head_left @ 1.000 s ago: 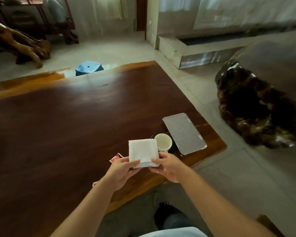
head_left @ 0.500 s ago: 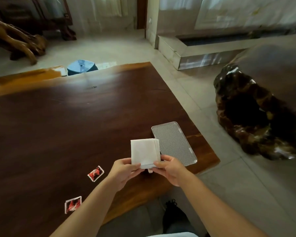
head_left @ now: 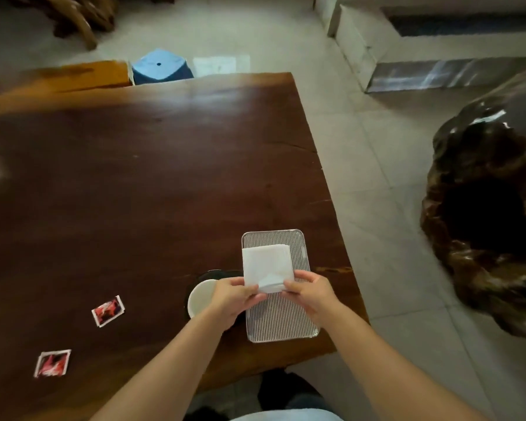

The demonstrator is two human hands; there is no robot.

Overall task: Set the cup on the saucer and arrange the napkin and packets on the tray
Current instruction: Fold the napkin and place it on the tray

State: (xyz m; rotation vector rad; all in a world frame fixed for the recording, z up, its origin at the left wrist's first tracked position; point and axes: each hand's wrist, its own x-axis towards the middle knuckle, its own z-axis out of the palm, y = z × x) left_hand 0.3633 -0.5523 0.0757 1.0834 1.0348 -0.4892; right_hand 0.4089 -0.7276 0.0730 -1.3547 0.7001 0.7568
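A folded white napkin (head_left: 267, 263) is held over the ribbed metal tray (head_left: 286, 323) near the table's front right corner. My left hand (head_left: 233, 296) pinches the napkin's near left corner and my right hand (head_left: 312, 294) pinches its near right corner. Whether the napkin touches the tray I cannot tell. A white cup (head_left: 199, 296) sits on a dark saucer (head_left: 208, 274) just left of the tray, partly hidden by my left hand. Two red and white packets (head_left: 108, 310) (head_left: 53, 363) lie on the table to the left.
The dark wooden table (head_left: 134, 192) ends close to the tray's right and near sides. A blue stool (head_left: 160, 66) stands beyond the far edge. A large dark carved wood piece (head_left: 486, 226) sits on the tiled floor at right.
Both hands have carried the napkin forward and to the right, over the tray. The view has tilted down, so the cup and saucer show again beside my left hand.
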